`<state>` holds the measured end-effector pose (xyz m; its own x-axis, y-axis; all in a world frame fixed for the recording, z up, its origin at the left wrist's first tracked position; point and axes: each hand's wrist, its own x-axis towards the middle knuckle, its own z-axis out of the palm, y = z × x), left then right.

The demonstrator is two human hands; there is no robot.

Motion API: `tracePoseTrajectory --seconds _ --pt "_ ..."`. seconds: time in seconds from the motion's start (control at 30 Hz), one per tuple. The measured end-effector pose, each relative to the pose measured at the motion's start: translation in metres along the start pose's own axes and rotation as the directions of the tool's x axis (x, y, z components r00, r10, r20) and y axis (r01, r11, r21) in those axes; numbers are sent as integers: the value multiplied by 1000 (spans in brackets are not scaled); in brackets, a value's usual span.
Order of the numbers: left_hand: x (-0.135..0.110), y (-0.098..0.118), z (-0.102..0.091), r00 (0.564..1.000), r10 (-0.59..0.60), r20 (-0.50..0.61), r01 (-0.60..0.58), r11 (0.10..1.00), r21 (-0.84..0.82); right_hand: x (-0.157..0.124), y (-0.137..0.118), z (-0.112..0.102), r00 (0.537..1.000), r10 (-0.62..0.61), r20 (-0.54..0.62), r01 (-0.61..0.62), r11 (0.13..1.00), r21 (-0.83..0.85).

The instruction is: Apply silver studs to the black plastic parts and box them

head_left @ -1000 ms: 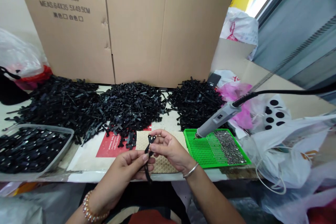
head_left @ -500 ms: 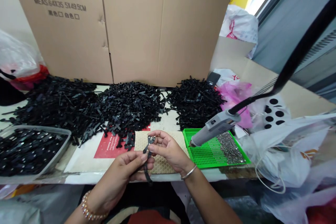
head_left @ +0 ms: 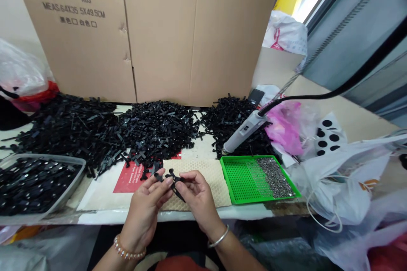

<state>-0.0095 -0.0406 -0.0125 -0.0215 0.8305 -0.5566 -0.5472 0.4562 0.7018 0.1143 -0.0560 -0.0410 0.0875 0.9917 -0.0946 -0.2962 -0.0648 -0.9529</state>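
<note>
Both my hands are together over the front of the table, above a cream honeycomb-patterned pad (head_left: 210,180). My left hand (head_left: 146,201) pinches a small black part (head_left: 178,194) made of flat strips with round ends. The thumb and fingers of my right hand (head_left: 199,199) close on the same part from the other side. The strips look crossed, with some ends sticking up between the hands; fingers cover much of the joint. To the right is a green perforated tray (head_left: 233,200) with many small metal screws (head_left: 276,178). A grey electric screwdriver (head_left: 243,132) hangs tilted behind the tray.
Heaps of black strips (head_left: 159,129) lie along the back, before a large cardboard box (head_left: 162,34). At the left stands a clear plastic bin (head_left: 81,165) full of black parts. A pink bag (head_left: 288,129) and white plastic bags (head_left: 343,178) crowd the right side.
The screwdriver has swung up and back from over the green tray. My hands have turned the black part, which now lies more across between them.
</note>
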Motion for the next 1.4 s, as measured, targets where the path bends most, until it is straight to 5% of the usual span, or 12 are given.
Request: tracePoseTrajectory --seconds 0.2,0.57,0.67,0.77,0.83,0.9,0.97,1.0,1.1,1.17,1.3,1.4 --pt "-13 -5 6 985 -169 36 170 984 -45 -5 -2 -10 992 27 -120 -20 998 61" --pt "-7 -22 20 976 -187 111 171 975 142 -19 1 -20 950 114 -292 -57 979 196" --pt "-10 -23 28 978 -143 153 120 982 145 -23 3 -24 964 76 -254 -50 993 110" --pt "-8 -17 34 986 -88 142 66 987 149 -30 -7 -37 982 -122 -143 86 968 -236" --pt "-2 -9 35 990 -68 127 46 984 170 -31 -21 -52 896 -402 -190 264 824 -501" --pt "7 -3 36 989 -85 118 58 975 213 -24 -37 -67 690 -649 -321 346 685 -641" --pt "14 0 36 986 -126 112 93 960 265 -10 -54 -78 573 -704 -421 376 681 -628" --pt "17 0 36 982 -145 118 106 952 288 -2 -61 -82 603 -671 -432 388 720 -576" --pt "21 -5 40 970 -192 152 127 926 355 19 -82 -85 833 -465 -301 340 858 -385" --pt "22 -9 45 963 -213 164 138 915 379 26 -96 -89 910 -375 -175 303 892 -335" --pt "26 -17 58 946 -236 221 136 911 389 39 -118 -113 898 -409 -159 345 882 -322" --pt "32 -25 70 908 -283 308 136 896 422 61 -119 -144 777 -501 -381 385 857 -342"
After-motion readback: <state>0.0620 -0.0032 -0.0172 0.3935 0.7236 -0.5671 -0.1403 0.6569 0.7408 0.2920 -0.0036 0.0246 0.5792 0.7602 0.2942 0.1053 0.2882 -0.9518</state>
